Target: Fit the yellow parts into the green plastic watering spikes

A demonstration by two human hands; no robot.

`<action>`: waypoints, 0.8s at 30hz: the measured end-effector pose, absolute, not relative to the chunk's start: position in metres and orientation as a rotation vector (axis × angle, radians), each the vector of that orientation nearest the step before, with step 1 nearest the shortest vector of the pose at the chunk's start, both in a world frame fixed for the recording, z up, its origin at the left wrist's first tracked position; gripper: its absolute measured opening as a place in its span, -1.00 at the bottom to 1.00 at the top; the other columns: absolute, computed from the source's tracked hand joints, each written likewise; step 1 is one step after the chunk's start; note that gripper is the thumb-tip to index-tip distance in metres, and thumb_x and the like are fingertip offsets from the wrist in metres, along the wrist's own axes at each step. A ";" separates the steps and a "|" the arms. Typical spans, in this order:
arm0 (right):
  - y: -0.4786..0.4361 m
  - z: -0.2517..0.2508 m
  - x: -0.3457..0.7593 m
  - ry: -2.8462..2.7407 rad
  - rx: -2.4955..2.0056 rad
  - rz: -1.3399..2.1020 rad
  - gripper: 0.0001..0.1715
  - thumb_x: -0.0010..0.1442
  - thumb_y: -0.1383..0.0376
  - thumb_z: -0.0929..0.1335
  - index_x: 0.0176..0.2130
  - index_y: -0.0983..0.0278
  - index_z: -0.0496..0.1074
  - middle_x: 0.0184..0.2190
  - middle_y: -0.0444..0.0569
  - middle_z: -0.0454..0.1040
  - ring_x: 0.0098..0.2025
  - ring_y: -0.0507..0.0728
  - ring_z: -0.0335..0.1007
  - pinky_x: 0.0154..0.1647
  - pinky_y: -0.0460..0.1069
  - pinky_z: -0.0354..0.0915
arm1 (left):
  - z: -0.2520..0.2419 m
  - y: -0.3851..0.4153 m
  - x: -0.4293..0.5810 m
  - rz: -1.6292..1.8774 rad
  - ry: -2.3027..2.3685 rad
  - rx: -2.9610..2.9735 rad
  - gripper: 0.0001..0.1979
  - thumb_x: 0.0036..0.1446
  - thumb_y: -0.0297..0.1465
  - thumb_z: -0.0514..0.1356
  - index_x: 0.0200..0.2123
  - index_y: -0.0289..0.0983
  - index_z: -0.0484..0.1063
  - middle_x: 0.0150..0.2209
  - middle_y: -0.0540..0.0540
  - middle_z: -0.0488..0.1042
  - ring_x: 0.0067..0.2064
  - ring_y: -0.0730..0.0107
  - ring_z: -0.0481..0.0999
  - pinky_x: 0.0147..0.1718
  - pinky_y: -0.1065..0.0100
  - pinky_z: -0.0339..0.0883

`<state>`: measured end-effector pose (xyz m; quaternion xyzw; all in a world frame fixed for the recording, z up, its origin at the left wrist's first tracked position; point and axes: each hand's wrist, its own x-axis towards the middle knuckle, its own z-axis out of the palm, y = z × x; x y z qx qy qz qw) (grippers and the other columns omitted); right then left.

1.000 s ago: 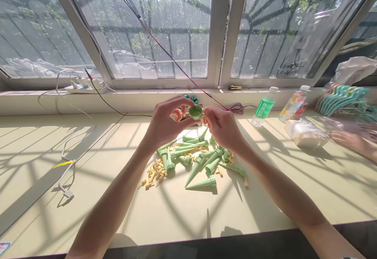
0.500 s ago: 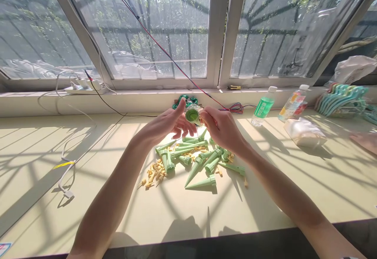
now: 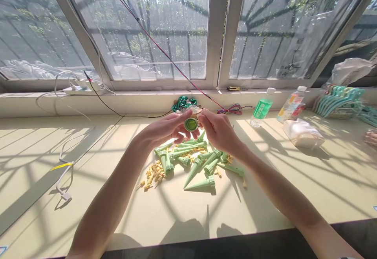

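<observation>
Over the pile I hold a green plant watering spike [image 3: 191, 124], its round hollow end turned towards me. My left hand [image 3: 167, 127] has its thumb on the spike's upper side and its fingers curled below. The fingertips of my right hand [image 3: 218, 127] are pinched at the right side of the same spike. Something small and tan shows between the thumbs; its kind I cannot make out. Beneath my hands, several more green spikes [image 3: 194, 169] lie in a heap. Small yellow pegs [image 3: 154, 172] are scattered among them and to the left.
Behind my hands lies a dark green bundle [image 3: 183, 103], near coiled red and black wire [image 3: 232, 109]. At right stand a green-labelled bottle [image 3: 261, 109], another bottle [image 3: 291, 104], a tissue pack [image 3: 304, 132] and hangers [image 3: 337, 100]. Another person's hand [image 3: 371, 137] shows at the right edge. A white cable [image 3: 64, 194] lies left.
The spike has dropped slightly, and its hollow end faces me more squarely. My left thumb has come down from its raised position onto it. The other person's hand has shifted at the right edge.
</observation>
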<state>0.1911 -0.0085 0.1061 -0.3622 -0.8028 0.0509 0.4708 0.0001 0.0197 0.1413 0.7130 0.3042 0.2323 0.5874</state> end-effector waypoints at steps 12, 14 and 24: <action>0.001 0.100 0.190 -1.910 -1.038 0.107 -0.59 0.44 0.17 0.12 -0.46 0.21 0.11 -0.62 -0.19 0.18 -0.57 0.02 0.00 -0.44 -0.04 -0.03 | 0.138 0.016 0.007 0.861 0.802 1.998 -0.65 -0.01 -0.12 0.38 -0.44 -0.32 0.52 -0.58 0.02 0.32 -0.56 0.55 0.27 -0.63 0.47 0.12; 0.001 0.099 0.190 -1.904 -1.049 0.109 -0.57 0.43 0.16 0.12 -0.48 0.20 0.08 -0.63 -0.20 0.13 -0.58 0.02 -0.06 -0.46 -0.04 -0.07 | 0.136 0.016 0.009 0.919 0.820 2.030 -0.67 -0.05 -0.16 0.41 -0.40 -0.32 0.55 -0.55 0.00 0.39 -0.53 0.53 0.32 -0.61 0.48 0.17; 0.000 0.100 0.189 -1.908 -1.082 0.145 -0.48 0.43 0.11 0.11 -0.53 0.22 0.10 -0.67 -0.22 0.08 -0.60 -0.01 -0.12 -0.49 -0.04 -0.12 | 0.132 0.014 0.014 1.122 0.943 2.287 -0.71 -0.04 -0.19 0.40 -0.38 -0.31 0.58 -0.39 -0.10 0.52 -0.40 0.42 0.44 -0.44 0.42 0.38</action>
